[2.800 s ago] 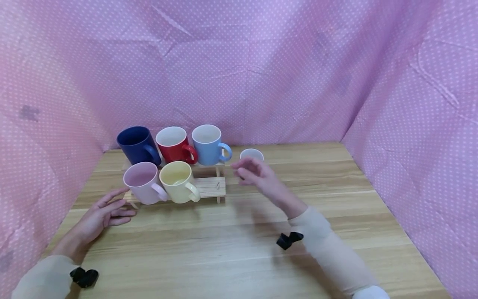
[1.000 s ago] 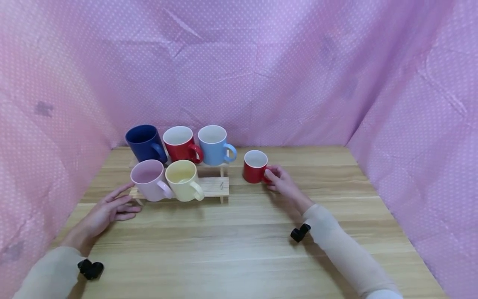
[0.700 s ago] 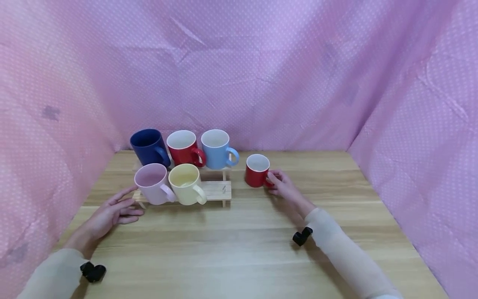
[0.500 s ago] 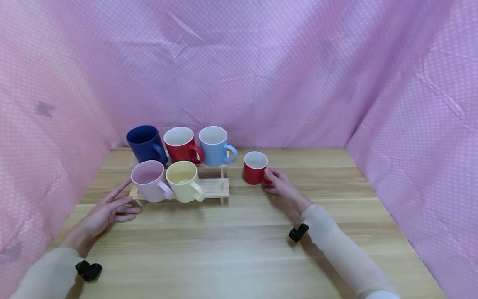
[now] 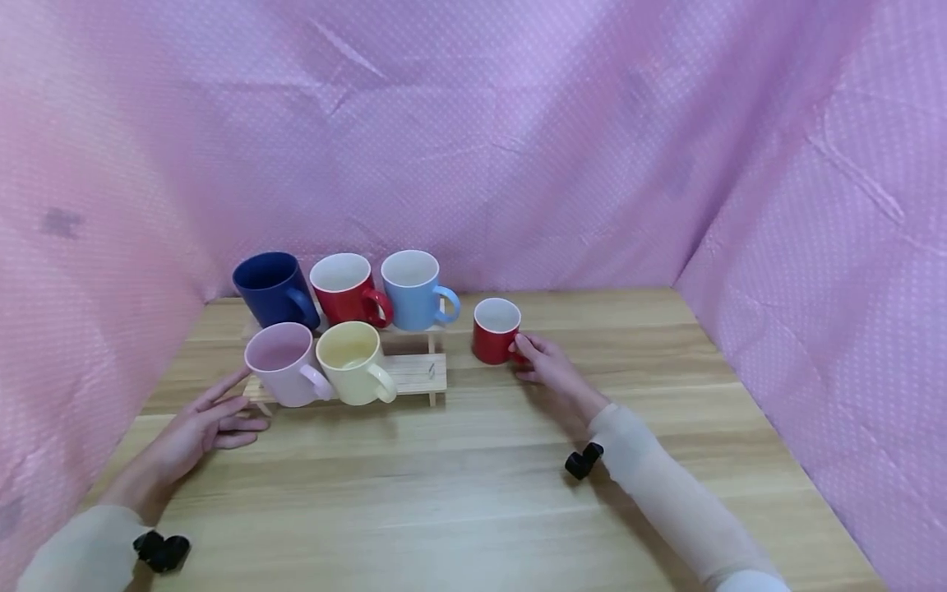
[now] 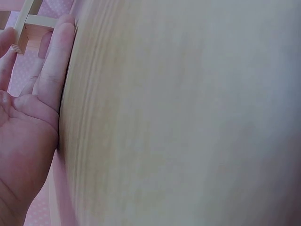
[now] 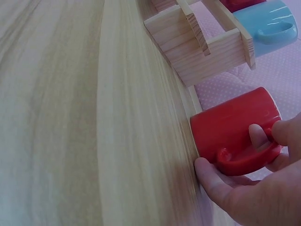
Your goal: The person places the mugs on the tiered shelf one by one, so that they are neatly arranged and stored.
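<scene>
On the table right of the rack stands a red mug (image 5: pixel 494 344) with a white inside. My right hand (image 5: pixel 549 366) pinches its handle from the right; in the right wrist view a fingertip pokes through the handle (image 7: pixel 247 162) and the lower fingers lie by the mug's base. A two-tier wooden rack (image 5: pixel 414 374) carries the other mugs. At its left front end, my left hand (image 5: pixel 194 429) rests on the table, fingers loosely extended, fingertips beside the rack's end. In the left wrist view the rack's wooden frame (image 6: pixel 22 26) shows between thumb and fingers.
Dark blue (image 5: pixel 272 288), red (image 5: pixel 344 300) and light blue (image 5: pixel 410 300) mugs stand on the upper tier. Pink (image 5: pixel 284 370) and yellow (image 5: pixel 351 370) mugs fill the lower tier's left and middle. Polka-dot pink cloth (image 5: pixel 473 164) hangs behind and beside the table (image 5: pixel 444 493).
From hovering in front of the red mug, my right hand has moved round to its right side and taken the handle. The mug hardly shifts; my left hand stays by the rack.
</scene>
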The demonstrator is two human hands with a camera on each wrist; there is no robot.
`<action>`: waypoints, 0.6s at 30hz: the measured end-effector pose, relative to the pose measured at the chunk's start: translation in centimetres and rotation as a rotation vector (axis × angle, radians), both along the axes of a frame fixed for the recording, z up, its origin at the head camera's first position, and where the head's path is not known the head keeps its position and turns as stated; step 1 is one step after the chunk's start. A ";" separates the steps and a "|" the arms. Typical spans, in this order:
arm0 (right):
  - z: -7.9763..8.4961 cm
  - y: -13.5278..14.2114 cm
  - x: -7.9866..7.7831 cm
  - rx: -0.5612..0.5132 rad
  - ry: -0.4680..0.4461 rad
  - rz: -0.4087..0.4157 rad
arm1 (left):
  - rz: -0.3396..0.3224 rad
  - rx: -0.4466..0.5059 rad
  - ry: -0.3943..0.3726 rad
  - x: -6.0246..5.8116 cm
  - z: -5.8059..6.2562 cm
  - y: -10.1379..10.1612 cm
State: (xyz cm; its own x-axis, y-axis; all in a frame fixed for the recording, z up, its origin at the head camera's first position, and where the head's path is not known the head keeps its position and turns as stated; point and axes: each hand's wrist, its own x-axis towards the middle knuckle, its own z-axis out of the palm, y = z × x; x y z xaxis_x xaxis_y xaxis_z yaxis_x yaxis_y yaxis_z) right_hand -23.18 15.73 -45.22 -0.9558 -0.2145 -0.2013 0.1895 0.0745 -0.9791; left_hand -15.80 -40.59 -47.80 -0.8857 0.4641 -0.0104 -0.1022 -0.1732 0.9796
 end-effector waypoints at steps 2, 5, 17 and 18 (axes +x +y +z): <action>-0.1 0.2 0.1 -0.003 0.000 0.001 | -0.008 0.023 0.003 0.0 -0.1 0.0; -0.2 0.2 0.0 -0.004 0.007 0.016 | -0.017 0.043 0.007 0.1 -0.1 -0.1; -0.4 0.1 -0.3 -0.049 -0.009 -0.039 | -0.022 0.029 0.017 0.1 -0.3 0.2; -0.4 0.0 -0.3 -0.060 -0.013 -0.046 | -0.019 0.025 0.022 0.0 -0.1 0.2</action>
State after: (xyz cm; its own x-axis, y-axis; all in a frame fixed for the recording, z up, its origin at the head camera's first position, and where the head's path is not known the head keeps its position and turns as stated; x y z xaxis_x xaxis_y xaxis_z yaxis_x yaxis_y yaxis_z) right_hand -23.51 15.70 -45.61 -0.9623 -0.1824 -0.2017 0.2039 0.0070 -0.9790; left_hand -15.77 -40.41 -47.92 -0.8768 0.4804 0.0205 -0.0845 -0.1960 0.9770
